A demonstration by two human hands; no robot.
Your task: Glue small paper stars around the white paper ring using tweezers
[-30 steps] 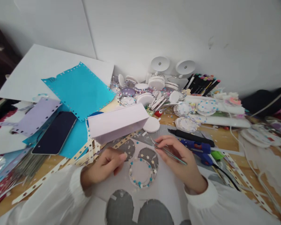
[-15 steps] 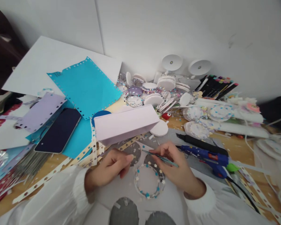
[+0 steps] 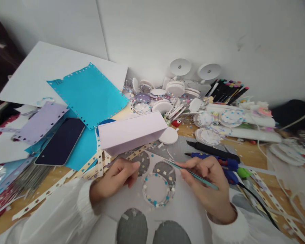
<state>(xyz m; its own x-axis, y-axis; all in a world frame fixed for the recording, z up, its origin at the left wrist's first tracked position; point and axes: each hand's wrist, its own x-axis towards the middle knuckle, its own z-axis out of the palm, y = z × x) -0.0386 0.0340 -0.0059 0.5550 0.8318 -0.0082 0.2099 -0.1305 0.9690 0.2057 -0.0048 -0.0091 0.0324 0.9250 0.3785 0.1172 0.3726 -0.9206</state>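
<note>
A round white paper disc [image 3: 156, 188], edged with small blue and white star cut-outs, lies on a white sheet with round holes [image 3: 178, 206] in front of me. My right hand [image 3: 209, 189] grips thin teal tweezers [image 3: 190, 173], their tip pointing left, just above the disc's upper right rim. My left hand [image 3: 117, 178] rests loosely curled on the sheet left of the disc, fingertips near a cut-out hole, holding nothing I can see.
A folded lilac card [image 3: 130, 132] stands behind the disc. A blue glue gun [image 3: 223, 166] and a black marker [image 3: 213, 150] lie to the right. A phone [image 3: 61, 140] rests on turquoise paper [image 3: 88, 93] at left. Foam discs [image 3: 167, 98], pens [image 3: 228, 89] and punched strips [image 3: 91, 166] crowd the desk.
My right hand has shifted right and slightly down with the tweezers, which now point toward the disc's upper right edge. My left hand has barely moved. The view shifted slightly.
</note>
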